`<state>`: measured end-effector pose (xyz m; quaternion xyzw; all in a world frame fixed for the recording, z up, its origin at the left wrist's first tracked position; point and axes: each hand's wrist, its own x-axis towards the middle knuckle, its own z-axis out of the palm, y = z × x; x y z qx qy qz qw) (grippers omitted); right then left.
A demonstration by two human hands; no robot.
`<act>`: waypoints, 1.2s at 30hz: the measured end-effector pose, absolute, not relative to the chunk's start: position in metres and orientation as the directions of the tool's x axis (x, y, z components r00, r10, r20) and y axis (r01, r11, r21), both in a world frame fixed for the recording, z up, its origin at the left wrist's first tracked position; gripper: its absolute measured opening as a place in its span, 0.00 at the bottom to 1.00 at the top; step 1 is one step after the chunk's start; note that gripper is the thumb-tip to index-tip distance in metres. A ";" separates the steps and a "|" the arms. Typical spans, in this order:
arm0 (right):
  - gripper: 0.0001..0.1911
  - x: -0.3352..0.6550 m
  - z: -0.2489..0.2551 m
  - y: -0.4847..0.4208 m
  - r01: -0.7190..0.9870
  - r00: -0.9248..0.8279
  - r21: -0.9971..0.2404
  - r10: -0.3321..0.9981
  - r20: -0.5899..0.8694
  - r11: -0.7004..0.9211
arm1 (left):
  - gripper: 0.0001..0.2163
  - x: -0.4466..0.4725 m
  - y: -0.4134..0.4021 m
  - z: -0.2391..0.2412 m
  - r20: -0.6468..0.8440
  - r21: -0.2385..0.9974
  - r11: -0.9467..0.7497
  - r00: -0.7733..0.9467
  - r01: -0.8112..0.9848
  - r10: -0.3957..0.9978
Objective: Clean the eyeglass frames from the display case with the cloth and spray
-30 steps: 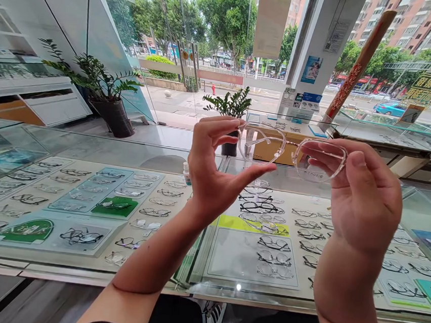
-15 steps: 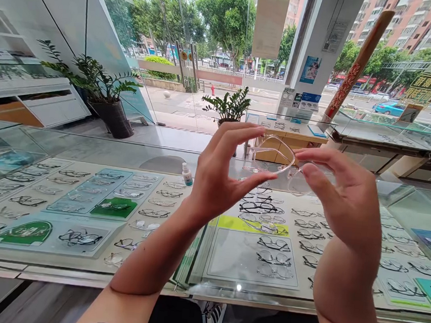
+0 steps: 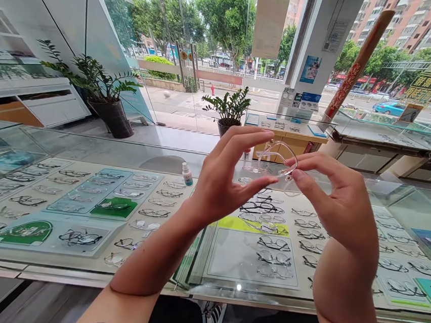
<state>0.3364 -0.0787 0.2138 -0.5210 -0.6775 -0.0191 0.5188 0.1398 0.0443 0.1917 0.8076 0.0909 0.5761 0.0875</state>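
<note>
A pair of clear, thin-rimmed eyeglasses is held up above the glass counter, in front of me. My right hand pinches the frame near its middle between thumb and fingers. From the other side, my left hand spans the near lens, its forefinger at the upper rim and its thumb at the lower edge. One lens and the temples show between the hands; the other lens is partly hidden by my right fingers.
Beneath my arms, a glass display counter holds rows of eyeglasses. A small spray bottle stands on it left of my left hand. Beyond are potted plants, a window, and another display case at right.
Both hands have drawn slightly closer together, my left moving right and my right moving a little left. The eyeglasses have turned, so the lens looks narrower and the rims overlap more.
</note>
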 end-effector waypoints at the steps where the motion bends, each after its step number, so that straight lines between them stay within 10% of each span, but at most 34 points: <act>1: 0.06 0.337 0.214 -0.078 0.725 0.079 -0.510 0.681 0.728 0.463 | 0.30 0.140 0.043 0.192 0.910 0.266 -0.963 0.322 0.033 0.262; 12: 0.08 0.343 0.210 -0.077 0.558 0.021 -0.645 0.768 0.640 0.522 | 0.36 0.142 0.042 0.184 0.866 0.392 -0.920 0.335 0.007 0.372; 21: 0.05 0.328 0.208 -0.069 0.726 0.221 -0.498 0.525 0.822 0.474 | 0.07 0.146 0.033 0.189 0.856 0.477 -0.879 0.229 -0.006 0.463; 36: 0.10 0.314 0.191 -0.050 0.807 0.073 -0.327 0.467 0.881 0.491 | 0.10 0.156 0.036 0.186 0.711 0.686 -0.722 0.295 -0.089 0.639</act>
